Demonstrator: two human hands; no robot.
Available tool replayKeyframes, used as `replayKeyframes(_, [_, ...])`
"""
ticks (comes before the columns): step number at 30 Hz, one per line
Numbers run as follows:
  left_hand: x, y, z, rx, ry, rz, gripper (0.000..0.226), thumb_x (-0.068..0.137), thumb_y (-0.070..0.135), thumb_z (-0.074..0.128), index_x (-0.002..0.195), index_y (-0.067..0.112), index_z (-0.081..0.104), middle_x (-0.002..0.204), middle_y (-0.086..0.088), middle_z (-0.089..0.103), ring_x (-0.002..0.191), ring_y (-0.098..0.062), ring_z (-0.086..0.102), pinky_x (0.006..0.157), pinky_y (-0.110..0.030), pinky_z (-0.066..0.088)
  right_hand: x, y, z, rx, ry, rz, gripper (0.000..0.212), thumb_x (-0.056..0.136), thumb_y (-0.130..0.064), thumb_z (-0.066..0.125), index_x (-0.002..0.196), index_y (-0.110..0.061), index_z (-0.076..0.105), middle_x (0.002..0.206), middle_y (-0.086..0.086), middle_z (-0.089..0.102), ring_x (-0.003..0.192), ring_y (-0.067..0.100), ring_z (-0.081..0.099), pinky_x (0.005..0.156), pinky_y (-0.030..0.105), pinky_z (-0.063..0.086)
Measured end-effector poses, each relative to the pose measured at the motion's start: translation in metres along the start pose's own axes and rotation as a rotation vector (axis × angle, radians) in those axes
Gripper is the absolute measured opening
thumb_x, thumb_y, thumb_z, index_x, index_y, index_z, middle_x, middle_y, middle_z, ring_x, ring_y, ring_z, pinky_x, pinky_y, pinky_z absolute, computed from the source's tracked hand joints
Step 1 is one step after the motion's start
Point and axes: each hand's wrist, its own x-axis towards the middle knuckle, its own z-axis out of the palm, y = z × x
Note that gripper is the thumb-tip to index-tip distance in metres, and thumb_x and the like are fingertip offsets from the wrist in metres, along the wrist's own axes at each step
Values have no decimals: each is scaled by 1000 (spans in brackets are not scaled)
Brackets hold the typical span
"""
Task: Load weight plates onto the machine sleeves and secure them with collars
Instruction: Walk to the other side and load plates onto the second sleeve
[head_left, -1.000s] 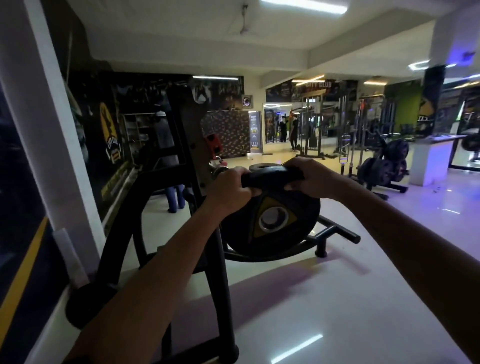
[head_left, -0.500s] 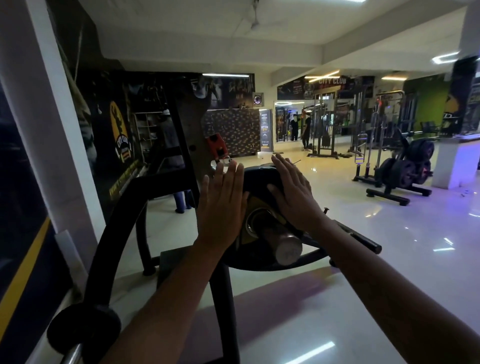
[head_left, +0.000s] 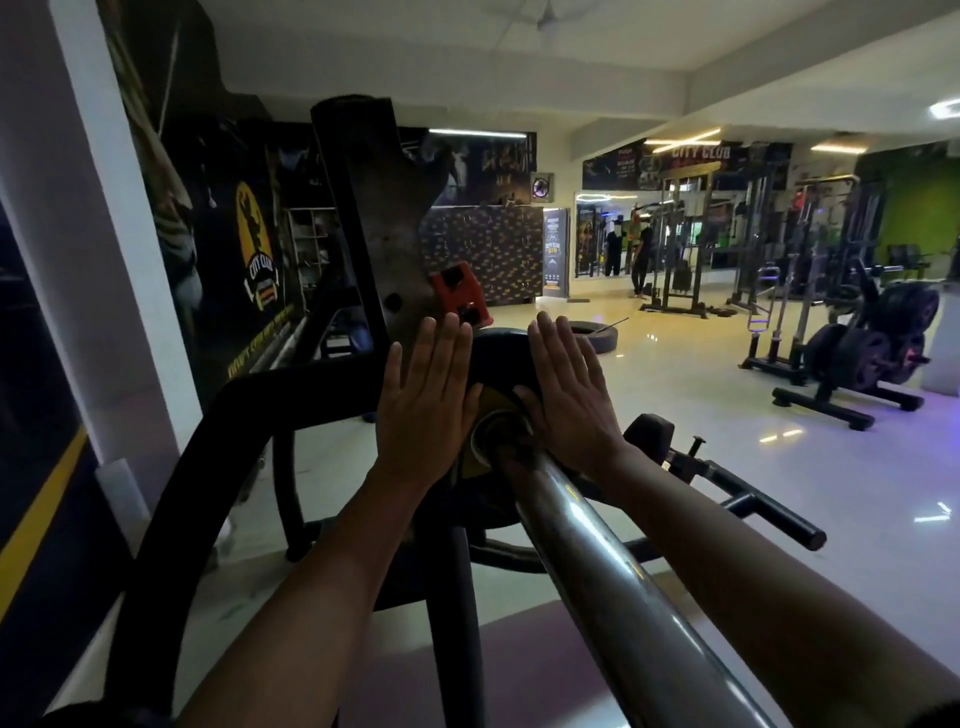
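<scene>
A black weight plate with a yellow centre mark sits on the steel machine sleeve, which runs from the plate's hole toward me at the lower right. My left hand presses flat on the plate's left side, fingers straight. On the plate's right side my right hand lies flat too, fingers straight, its heel by the sleeve. Both hands cover much of the plate. No collar is in view.
The machine's black frame curves at the left, with an upright arm and a red part behind the plate. A black handle bar juts right. Plate racks, a tyre and people stand far off on the glossy floor.
A second ago both hands gripped the plate's top edge in the air. Half a second ago it was on the sleeve under flat palms; now it sits much farther in.
</scene>
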Motion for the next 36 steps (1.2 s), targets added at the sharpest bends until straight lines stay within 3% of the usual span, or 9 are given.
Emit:
replayKeyframes(6, [9,-10,29,8,-3,8,55,99,38,21,145,10,13,151,-8,17,139,-25,18,113,-45,10,17,11,30,-47,11,-14,59,96,-34,34,143,-6,12,150,12,11,141,24,8,114,44,13])
replayKeyframes(11, [6,-3,-1,-22,-57,0,56,97,39,27,144,9,19,150,-11,26,139,-25,20,112,-45,13,4,3,-2,-58,14,-24,59,96,-37,35,143,-7,15,151,12,17,140,23,11,114,42,13])
replayKeyframes(17, [-8,21,-97,-94,-45,-3,57,94,38,35,142,8,25,149,-13,29,138,-26,18,112,-43,7,-35,-17,-103,-81,85,-83,54,95,-34,41,139,-5,29,147,13,28,137,25,22,111,43,19])
replayKeyframes(28, [-75,88,-325,-190,-13,-49,57,92,40,33,139,8,32,146,-14,34,137,-27,21,112,-41,6,-161,-87,-317,-38,110,-96,50,93,-29,46,134,-1,38,140,20,40,132,33,32,110,44,22])
replayKeyframes(32, [-106,97,-378,-210,-59,-88,57,93,40,32,140,7,31,146,-14,33,138,-27,22,112,-43,9,-193,-121,-356,-6,101,-76,51,90,-28,49,132,0,40,138,22,42,130,35,34,106,52,31])
replayKeyframes(36, [-143,84,-411,-209,-119,-126,57,92,39,34,139,6,33,145,-15,36,136,-29,27,111,-44,11,-213,-166,-365,69,72,-37,52,90,-26,51,132,1,40,139,22,41,132,34,32,107,51,29])
